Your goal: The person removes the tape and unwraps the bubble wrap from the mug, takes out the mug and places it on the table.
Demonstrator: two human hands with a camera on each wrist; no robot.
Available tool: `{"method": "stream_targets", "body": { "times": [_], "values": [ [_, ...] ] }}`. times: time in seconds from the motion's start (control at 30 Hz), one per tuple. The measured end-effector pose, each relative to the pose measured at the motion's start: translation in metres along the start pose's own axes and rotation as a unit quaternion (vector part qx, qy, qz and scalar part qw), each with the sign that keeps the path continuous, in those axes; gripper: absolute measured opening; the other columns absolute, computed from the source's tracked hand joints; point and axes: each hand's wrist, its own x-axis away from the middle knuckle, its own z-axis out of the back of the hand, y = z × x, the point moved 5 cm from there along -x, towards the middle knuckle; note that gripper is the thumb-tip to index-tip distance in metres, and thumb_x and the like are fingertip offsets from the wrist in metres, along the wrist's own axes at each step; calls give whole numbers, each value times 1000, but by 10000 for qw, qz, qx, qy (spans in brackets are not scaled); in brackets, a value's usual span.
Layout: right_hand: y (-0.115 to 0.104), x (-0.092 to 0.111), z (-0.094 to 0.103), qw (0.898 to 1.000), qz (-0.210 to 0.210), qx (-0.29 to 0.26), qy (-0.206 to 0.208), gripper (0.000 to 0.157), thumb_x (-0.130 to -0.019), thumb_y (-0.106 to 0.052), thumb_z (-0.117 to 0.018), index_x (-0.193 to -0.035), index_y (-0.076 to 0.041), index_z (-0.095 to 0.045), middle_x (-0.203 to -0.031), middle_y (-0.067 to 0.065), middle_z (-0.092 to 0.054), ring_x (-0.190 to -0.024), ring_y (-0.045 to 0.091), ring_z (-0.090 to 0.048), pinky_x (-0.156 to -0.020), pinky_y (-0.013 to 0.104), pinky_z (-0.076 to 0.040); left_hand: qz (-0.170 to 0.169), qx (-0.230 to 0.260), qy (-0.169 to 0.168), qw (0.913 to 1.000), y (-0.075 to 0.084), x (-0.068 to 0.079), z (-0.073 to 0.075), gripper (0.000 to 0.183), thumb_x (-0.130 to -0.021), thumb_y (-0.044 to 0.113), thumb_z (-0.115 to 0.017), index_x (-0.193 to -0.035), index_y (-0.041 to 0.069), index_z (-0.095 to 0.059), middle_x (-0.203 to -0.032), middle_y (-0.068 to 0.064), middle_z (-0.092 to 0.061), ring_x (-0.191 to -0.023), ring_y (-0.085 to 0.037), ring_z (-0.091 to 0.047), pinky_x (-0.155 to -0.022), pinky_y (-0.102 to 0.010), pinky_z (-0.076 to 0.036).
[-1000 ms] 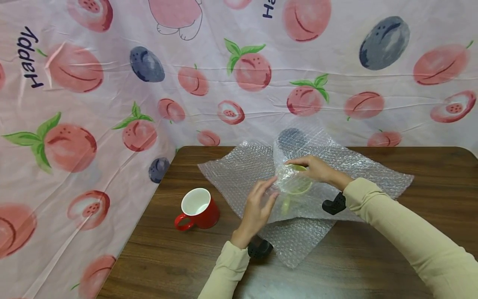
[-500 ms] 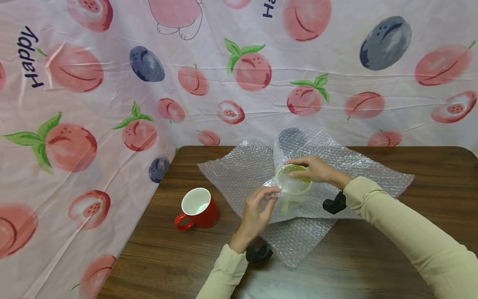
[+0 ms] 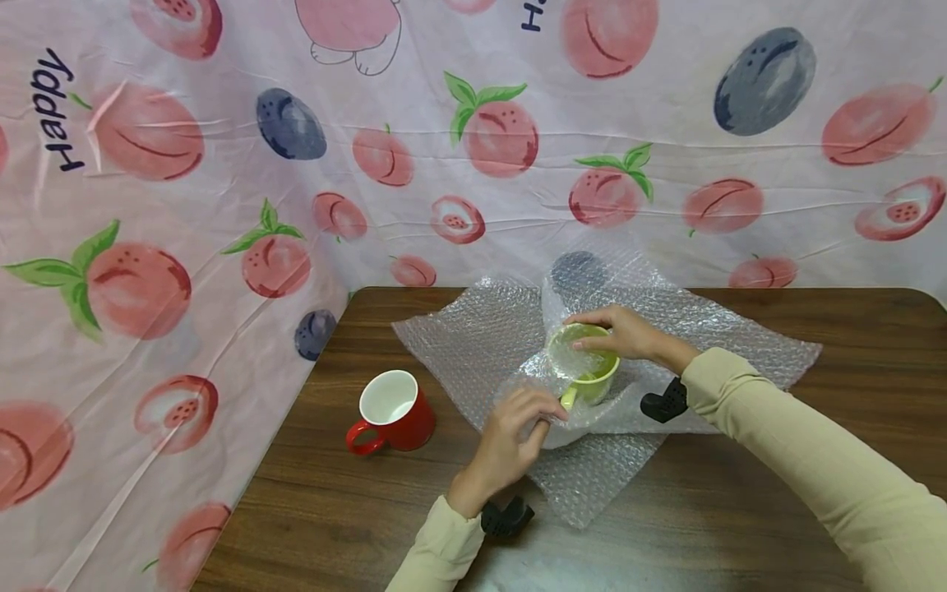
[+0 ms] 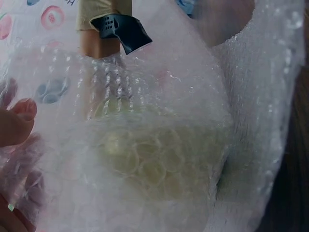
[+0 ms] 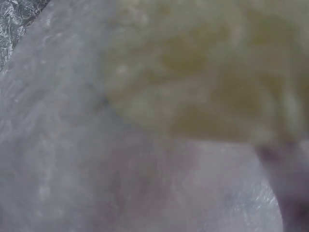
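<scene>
A yellow-green mug stands on a sheet of bubble wrap, part of which covers its opening. My right hand grips the mug's far rim, thumb over the inside and fingers beyond the wall. Beside the mug's handle, my left hand pinches a raised flap of the wrap. Through that film the left wrist view gives a hazy mug, with the left thumb at the left edge. In the right wrist view the mug is blurred behind wrap.
A red mug with a white inside stands on the wooden table, left of the wrap. Behind the table hangs a peach-patterned cloth. Black wrist mounts sit close to both hands.
My left hand has moved down and slightly right, pulling the wrap toward the mug's handle. More of the mug's near side and handle now shows. The right hand keeps its place on the rim.
</scene>
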Motion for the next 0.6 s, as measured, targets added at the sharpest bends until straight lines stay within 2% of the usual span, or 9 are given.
{"method": "stream_targets", "body": {
  "times": [0.17,0.27,0.43,0.6],
  "values": [
    [1,1,0,9999,-102,-12,-11,42,-80,-21,-65,-118,-6,-57,-114,18,-56,-103,33,-52,-79,40,-45,-148,-274,-405,9987,8,2,-3,25,-73,-12,-55,-82,10,-63,-86,1,-62,-85,-11,-56,-81,-18,-41],
    [1,0,0,9998,-196,-48,-38,42,-80,-22,-66,-119,-8,-57,-115,17,-56,-103,33,-52,-77,38,-46,-123,-445,-556,9974,8,2,-5,25,-74,-11,-54,-83,11,-62,-86,2,-62,-85,-10,-56,-82,-18,-40],
    [1,-1,0,9996,-271,56,-86,43,-80,-23,-65,-120,-10,-56,-117,16,-55,-105,34,-51,-80,40,-45,265,-743,-532,9955,2,1,-6,24,-76,-9,-51,-85,11,-61,-87,1,-61,-83,-11,-55,-75,-17,-41],
    [1,-2,1,9994,-285,174,-71,44,-80,-24,-65,-120,-9,-56,-116,18,-55,-106,35,-50,-82,43,-43,713,-767,-549,9930,-3,0,-6,21,-79,-8,-50,-88,9,-60,-87,0,-59,-78,-13,-54,-70,-20,-43]
  ]
}}
